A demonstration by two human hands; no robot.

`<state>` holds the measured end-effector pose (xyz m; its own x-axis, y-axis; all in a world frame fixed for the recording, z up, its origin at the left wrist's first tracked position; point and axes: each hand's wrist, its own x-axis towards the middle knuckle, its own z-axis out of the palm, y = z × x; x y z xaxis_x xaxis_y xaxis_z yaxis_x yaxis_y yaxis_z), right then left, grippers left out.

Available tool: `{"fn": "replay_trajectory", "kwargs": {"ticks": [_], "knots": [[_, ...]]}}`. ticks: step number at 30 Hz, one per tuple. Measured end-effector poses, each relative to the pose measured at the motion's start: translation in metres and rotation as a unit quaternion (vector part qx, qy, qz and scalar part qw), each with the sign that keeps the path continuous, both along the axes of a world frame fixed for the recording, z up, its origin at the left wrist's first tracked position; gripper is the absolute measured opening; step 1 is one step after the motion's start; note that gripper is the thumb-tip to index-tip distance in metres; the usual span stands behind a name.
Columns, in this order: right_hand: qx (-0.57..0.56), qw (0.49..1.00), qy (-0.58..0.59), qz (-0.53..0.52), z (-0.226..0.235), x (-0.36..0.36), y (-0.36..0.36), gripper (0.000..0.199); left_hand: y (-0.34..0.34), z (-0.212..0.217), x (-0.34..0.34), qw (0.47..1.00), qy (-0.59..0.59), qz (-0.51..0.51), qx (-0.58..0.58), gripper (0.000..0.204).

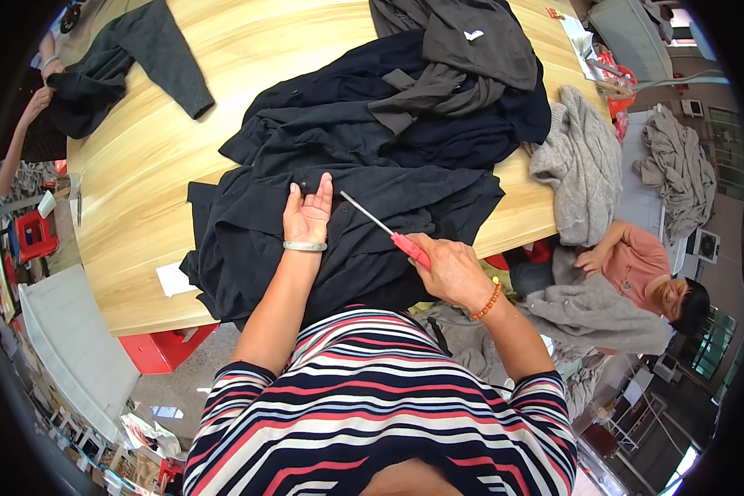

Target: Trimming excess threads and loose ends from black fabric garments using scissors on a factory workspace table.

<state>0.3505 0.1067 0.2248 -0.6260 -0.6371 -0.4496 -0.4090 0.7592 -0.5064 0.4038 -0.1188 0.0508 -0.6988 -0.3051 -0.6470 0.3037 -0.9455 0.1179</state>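
Right grip (453, 271) around red-handled tool (403, 244)

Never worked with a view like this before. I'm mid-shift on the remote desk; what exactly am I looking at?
There's no machine here: these are a person's two bare hands, seen from a wide fisheye camera on their head, looking down. That lens bends straight edges near the rim. The picture isn't mirrored.

On the pale wood-grain table lie black and navy cloth garments, a grey-brown cloth garment and, at the right edge, a light grey knitted garment.

The right hand grips a thin metal-shafted tool with a red handle. The left hand is palm up over the dark cloth, with no tool in it.

Other people's hands also show at far left and right.
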Motion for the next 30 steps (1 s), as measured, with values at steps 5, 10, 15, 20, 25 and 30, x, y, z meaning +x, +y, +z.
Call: {"fn": "replay_trajectory", "kwargs": {"ticks": [5, 10, 15, 20, 25, 30], "knots": [[0.021, 0.999, 0.012, 0.049, 0.003, -0.002, -0.014, 0.024, 0.004, 0.003, 0.001, 0.999, -0.02, -0.008, -0.029, 0.021], [0.023, 0.996, 0.043, 0.071, 0.001, -0.005, -0.029, 0.022, 0.008, 0.006, 0.001, 0.997, -0.031, -0.017, -0.062, 0.016], [0.022, 0.997, 0.04, 0.057, 0.0, -0.011, -0.036, 0.019, 0.01, 0.006, 0.004, 0.997, -0.034, -0.028, -0.067, 0.016], [0.034, 0.996, 0.013, 0.077, -0.001, -0.011, -0.036, 0.021, 0.007, 0.008, 0.006, 0.998, -0.02, -0.031, -0.055, 0.016], [0.054, 0.995, -0.026, 0.078, -0.003, -0.005, -0.031, 0.031, 0.004, 0.011, 0.005, 0.995, -0.013, -0.05, -0.081, 0.024], [0.008, 0.999, 0.008, 0.046, -0.008, -0.001, -0.023, 0.026, -0.027, 0.004, 0.004, 0.997, -0.032, -0.018, -0.07, 0.03]]}}
